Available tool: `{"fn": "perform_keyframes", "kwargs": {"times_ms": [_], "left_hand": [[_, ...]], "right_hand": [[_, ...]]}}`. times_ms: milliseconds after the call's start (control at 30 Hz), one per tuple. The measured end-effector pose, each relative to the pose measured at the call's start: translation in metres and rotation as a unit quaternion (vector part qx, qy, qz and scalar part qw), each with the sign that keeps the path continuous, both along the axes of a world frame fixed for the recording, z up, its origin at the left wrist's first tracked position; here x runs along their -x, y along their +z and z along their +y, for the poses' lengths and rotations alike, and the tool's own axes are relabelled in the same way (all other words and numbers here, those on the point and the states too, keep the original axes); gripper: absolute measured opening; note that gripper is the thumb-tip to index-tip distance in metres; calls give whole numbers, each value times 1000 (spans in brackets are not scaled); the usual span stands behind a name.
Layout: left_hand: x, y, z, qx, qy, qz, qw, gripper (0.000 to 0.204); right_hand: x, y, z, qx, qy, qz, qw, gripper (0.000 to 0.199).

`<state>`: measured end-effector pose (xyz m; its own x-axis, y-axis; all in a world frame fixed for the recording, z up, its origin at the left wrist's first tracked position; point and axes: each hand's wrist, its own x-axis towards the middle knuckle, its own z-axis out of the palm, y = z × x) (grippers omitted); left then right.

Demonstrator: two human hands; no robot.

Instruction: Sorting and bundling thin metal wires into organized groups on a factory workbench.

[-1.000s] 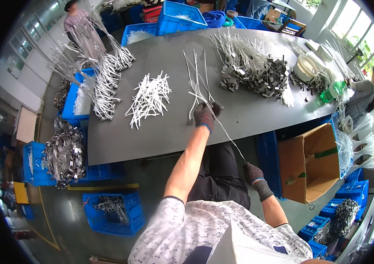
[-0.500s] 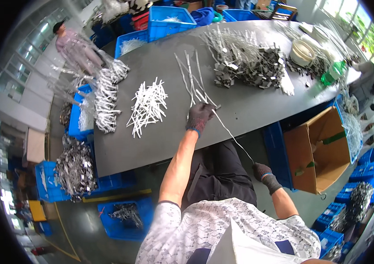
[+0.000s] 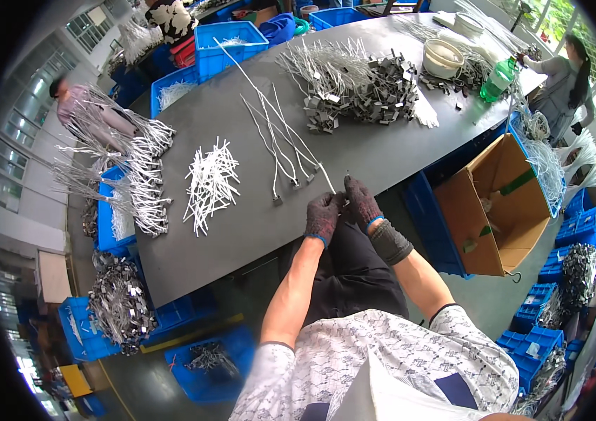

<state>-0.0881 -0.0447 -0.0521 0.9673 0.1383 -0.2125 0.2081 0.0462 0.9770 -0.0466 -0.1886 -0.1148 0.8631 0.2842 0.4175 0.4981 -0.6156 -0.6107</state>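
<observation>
My left hand (image 3: pixel 322 216), in a dark knit glove, is closed at the table's near edge on a long white wire (image 3: pixel 256 84). The wire runs away across the table, and a thicker white length shows just before my fingers. My right hand (image 3: pixel 362 201), also gloved, is closed right against the left. What its fingertips hold is hidden between the hands. Beyond my hands lie several loose wires (image 3: pixel 270 137), with small dark connectors at their near ends. To the left of these is a pile of short white tubes (image 3: pixel 211 184).
Bundled wires with dark connectors (image 3: pixel 389 88) cover the table's far right, beside a white bucket (image 3: pixel 442 59) and a green bottle (image 3: pixel 498 80). White-ended bundles (image 3: pixel 147 175) line the left edge. An open cardboard box (image 3: pixel 494 207) stands at right. Two people are farther off.
My right hand has come up from beside my leg to meet the left. The wires under my left hand now lie loose on the table. The view has shifted.
</observation>
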Motion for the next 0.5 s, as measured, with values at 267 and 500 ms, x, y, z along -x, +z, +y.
{"fn": "perform_keyframes", "kwargs": {"times_ms": [267,500], "left_hand": [[-61,6,80,77,-72,197,975,27],[-110,-66,177,-320,-202,35,925,32]], "right_hand": [[-79,53,6,-149,-65,281,946,53],[-253,70,-32,215,-199,123,948,57]]}}
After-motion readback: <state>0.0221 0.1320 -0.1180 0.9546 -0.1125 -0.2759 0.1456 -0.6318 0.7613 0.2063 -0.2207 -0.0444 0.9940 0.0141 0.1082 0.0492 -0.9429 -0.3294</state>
